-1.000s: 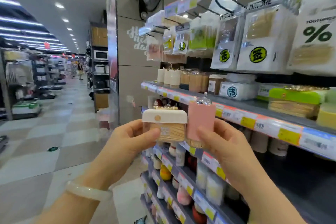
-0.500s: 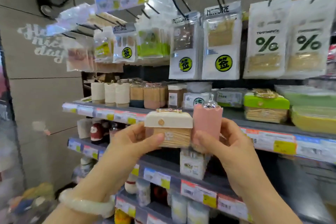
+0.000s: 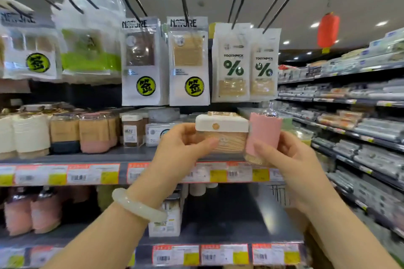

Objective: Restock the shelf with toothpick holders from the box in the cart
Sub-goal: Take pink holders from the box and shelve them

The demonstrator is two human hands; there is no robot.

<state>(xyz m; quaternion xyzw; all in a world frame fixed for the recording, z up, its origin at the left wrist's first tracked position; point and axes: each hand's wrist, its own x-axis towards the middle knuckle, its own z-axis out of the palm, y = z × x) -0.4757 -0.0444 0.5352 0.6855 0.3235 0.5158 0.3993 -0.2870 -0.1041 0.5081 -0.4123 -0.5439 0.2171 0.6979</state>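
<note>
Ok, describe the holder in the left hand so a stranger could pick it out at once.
Find the shelf under the hanging toothpick packets. Two hands are raised in front of it, and the left hand grips the white-lidded toothpick holder. Unlike the tall pink holder beside it, it is box-shaped, with a gold handle and clear body showing toothpicks.

The left hand (image 3: 185, 146) holds a white-lidded rectangular toothpick holder (image 3: 222, 132) in front of the grey store shelf (image 3: 122, 155), and the right hand (image 3: 286, 157) holds a pink-sleeved toothpick holder (image 3: 263, 135) just to its right, perhaps touching it. Behind and above them hang white toothpick pouches (image 3: 188, 61) on pegs. Left along the shelf stand round toothpick jars (image 3: 94, 133). A lower shelf (image 3: 218, 233) lies beneath the hands.
</note>
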